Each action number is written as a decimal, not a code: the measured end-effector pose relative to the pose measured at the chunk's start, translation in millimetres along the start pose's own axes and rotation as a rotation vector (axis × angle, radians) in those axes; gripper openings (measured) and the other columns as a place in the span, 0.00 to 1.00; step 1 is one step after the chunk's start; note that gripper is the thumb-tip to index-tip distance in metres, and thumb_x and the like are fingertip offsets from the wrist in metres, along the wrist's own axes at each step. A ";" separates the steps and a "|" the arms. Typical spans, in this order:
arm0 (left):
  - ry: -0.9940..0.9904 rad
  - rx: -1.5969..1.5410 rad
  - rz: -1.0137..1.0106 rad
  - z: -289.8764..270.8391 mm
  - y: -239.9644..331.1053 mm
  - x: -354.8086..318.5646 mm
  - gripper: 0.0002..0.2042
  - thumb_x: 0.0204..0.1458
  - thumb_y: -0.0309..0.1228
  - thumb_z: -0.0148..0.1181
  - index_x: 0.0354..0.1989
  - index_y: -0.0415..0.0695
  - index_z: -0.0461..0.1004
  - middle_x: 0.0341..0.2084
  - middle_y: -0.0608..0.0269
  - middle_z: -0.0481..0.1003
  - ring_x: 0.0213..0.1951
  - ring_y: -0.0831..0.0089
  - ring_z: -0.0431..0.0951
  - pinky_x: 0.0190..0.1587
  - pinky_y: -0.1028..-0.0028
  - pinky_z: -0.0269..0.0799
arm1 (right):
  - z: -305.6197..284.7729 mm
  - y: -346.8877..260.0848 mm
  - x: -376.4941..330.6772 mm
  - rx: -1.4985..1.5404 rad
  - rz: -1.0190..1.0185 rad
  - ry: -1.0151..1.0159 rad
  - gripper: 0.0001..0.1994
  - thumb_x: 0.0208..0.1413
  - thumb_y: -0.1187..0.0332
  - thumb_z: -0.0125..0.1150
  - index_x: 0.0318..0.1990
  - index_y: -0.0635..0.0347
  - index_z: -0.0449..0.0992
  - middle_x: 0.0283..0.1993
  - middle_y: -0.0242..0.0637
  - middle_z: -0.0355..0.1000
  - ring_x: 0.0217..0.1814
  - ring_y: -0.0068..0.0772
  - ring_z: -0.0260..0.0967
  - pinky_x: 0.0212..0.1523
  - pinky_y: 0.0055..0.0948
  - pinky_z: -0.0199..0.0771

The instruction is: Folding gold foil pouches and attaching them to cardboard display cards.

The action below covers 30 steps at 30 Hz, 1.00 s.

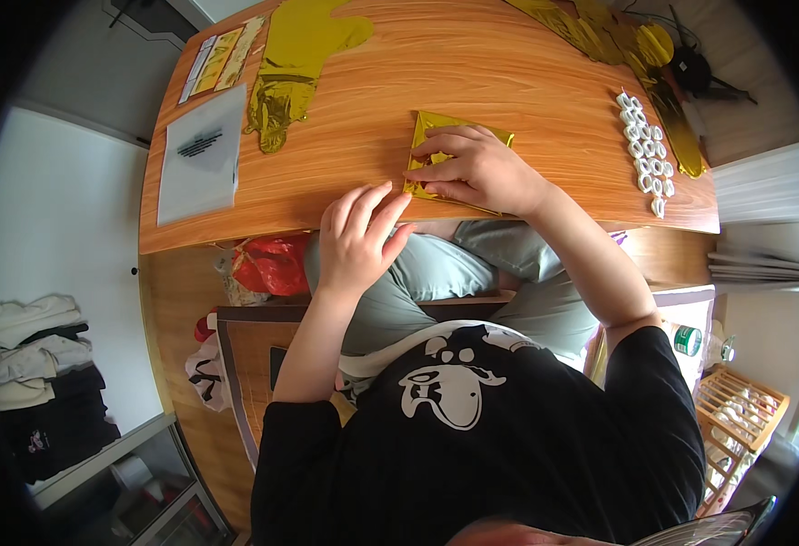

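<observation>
A square of folded gold foil [433, 120] lies flat at the near edge of the wooden table. Over it rests my right hand [483, 171], its fingers apart and slightly bent, with the tips near the square's left edge. The hand covers much of the foil. My left hand [359, 232] is just left of the square, at the table edge, with fingers spread and nothing in them. Its index fingertip comes close to the foil's lower left corner; whether it touches cannot be made out.
Flat gold foil balloons lie at the back left [301, 55] and back right [640, 45]. Rows of small white rolls [643, 150] stand at right. On the left are a translucent plastic sheet [181, 187] with thin black sticks [200, 144] on it, and gold-and-white packets [222, 59].
</observation>
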<state>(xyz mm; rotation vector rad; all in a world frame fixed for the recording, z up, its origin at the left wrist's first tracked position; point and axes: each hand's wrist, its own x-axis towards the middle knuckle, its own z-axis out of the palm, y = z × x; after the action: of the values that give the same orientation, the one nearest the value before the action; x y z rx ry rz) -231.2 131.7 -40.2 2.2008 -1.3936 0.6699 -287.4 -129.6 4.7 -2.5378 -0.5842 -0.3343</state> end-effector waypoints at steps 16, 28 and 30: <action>0.142 -0.048 -0.119 12.9 5.7 -3.7 0.23 0.57 0.46 0.67 0.60 0.53 0.79 0.65 0.63 0.70 0.60 0.59 0.71 0.62 0.57 0.65 | 2.1 0.0 0.4 -0.045 -0.044 0.026 0.12 0.55 0.67 0.70 0.47 0.41 0.88 0.61 0.34 0.77 0.68 0.51 0.70 0.65 0.49 0.71; -0.002 0.084 -0.036 9.2 5.8 -3.2 0.22 0.59 0.50 0.65 0.59 0.57 0.79 0.65 0.68 0.71 0.62 0.63 0.69 0.62 0.60 0.63 | -1.8 -12.5 -1.4 0.174 0.271 0.038 0.17 0.55 0.62 0.74 0.48 0.61 0.82 0.60 0.44 0.74 0.63 0.53 0.72 0.58 0.41 0.77; -0.009 0.064 -0.052 10.3 10.4 1.6 0.22 0.57 0.47 0.66 0.58 0.55 0.79 0.63 0.69 0.72 0.61 0.64 0.70 0.62 0.59 0.63 | 3.1 -4.9 -4.4 0.094 0.199 0.113 0.17 0.54 0.61 0.75 0.47 0.59 0.82 0.59 0.43 0.75 0.61 0.51 0.73 0.57 0.42 0.77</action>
<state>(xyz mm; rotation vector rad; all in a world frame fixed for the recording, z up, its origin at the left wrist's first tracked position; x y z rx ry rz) -238.5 120.4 -46.1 2.2843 -1.3322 0.6963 -293.2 -125.7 2.7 -2.4426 -0.2942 -0.3664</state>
